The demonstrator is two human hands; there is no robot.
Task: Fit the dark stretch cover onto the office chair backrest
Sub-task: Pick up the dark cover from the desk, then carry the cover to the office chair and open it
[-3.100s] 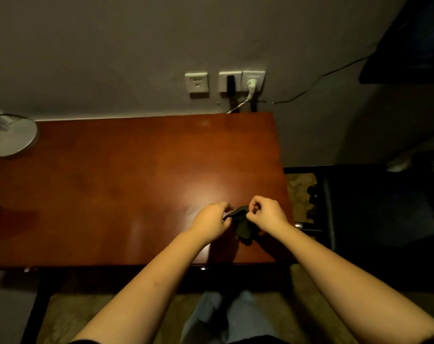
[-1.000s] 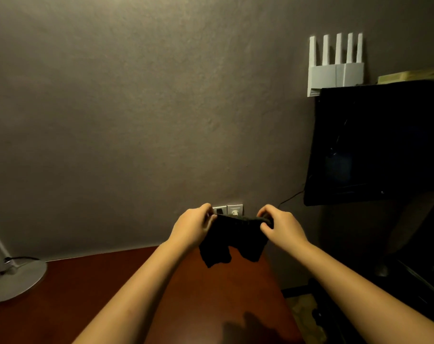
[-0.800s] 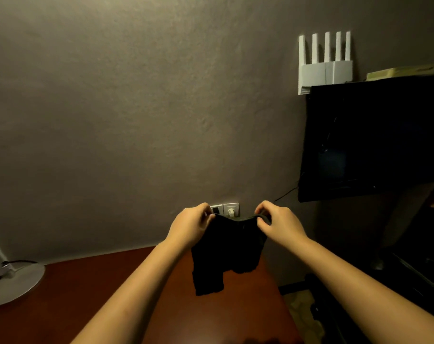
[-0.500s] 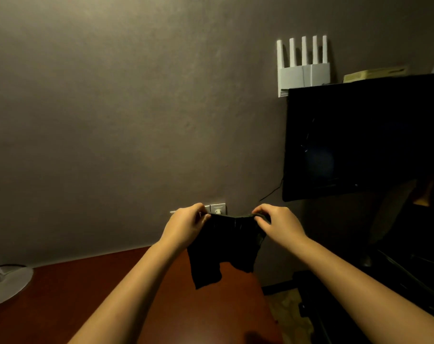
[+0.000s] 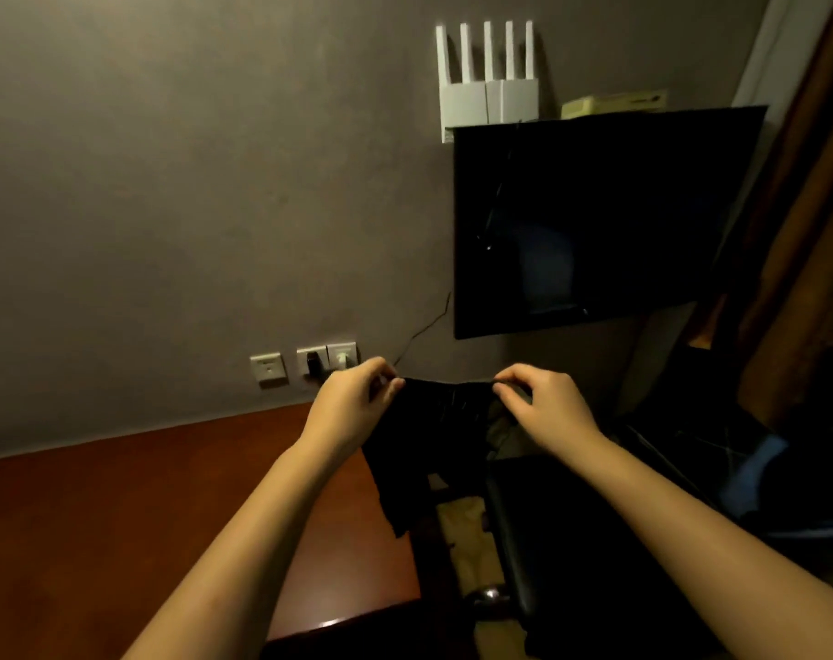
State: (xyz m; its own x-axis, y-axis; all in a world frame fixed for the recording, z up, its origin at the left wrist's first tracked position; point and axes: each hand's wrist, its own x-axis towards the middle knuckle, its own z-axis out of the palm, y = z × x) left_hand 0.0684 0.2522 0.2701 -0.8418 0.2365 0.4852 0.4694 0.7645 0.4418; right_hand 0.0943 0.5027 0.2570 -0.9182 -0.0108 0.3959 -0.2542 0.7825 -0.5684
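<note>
Black cloth at centre frame: the cover [image 5: 428,435] hangs in the air between my two hands. Its top edge is pulled into a near-level line and the rest droops in uneven folds, the longest tail ending in front of the right edge of the reddish wooden surface [image 5: 143,516]. My left hand [image 5: 352,404] pinches the cover's left corner, fingers [image 5: 383,388] curled tight against the thumb on the cloth. My right hand [image 5: 545,412] grips the right corner the same way, fingers [image 5: 512,389] clamped on the hem. Both bare forearms reach up from the bottom of the frame.

The chair [image 5: 571,554], dark and padded, fills the lower right, just right of the hanging folds. The cover is not on it, and in this dim light I cannot tell which part of the chair faces me. A strip of pale floor [image 5: 466,531] shows between surface and chair.

Behind the hands, on the grey wall [image 5: 190,183], sits a row of three sockets [image 5: 305,366]. A thin cable [image 5: 426,326] climbs from them toward the dark screen [image 5: 595,221] at upper right. A white router [image 5: 486,88] with five aerials stands above the screen's upper left corner, a flat pale box [image 5: 614,103] beside it. Something blue [image 5: 750,473] lies at the right, beyond the chair.
</note>
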